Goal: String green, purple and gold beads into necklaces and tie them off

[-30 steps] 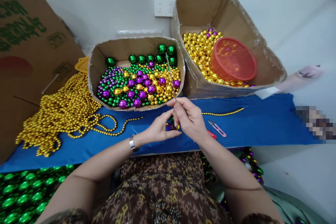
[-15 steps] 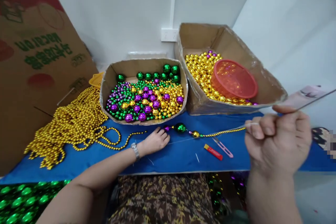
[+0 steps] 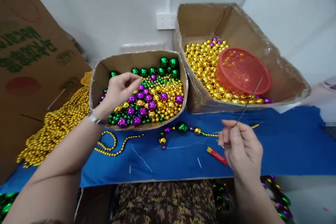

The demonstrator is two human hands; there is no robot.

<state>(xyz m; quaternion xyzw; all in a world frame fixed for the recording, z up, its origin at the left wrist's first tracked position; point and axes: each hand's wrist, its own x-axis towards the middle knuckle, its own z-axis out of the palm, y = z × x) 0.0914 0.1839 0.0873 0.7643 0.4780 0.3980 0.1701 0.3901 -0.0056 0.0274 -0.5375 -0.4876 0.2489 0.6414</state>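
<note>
My left hand (image 3: 123, 87) hangs over the left cardboard box of mixed beads (image 3: 154, 103), thumb and fingers curled together; whether a bead is between them I cannot make out. A long thin needle (image 3: 250, 99) sticks up from my right hand (image 3: 243, 145), which pinches it above the blue cloth. On the cloth lies a strung bead necklace (image 3: 182, 127) with green, gold and purple beads, running behind my right hand. Thin pale thread (image 3: 181, 147) trails across the cloth below it. A red and yellow cutter (image 3: 216, 155) rests just left of my right hand.
At the right back stands a bigger box (image 3: 194, 94) of gold beads with a red plastic bowl (image 3: 244, 71) in it. Gold bead strands (image 3: 63, 126) are heaped at the left beside a tall carton (image 3: 34, 59). Blue cloth (image 3: 173, 168) covers the table.
My left hand has left the necklace's end and risen over the bead box. My right hand has moved left and lower with the needle. The necklace's left end now bends toward me.
</note>
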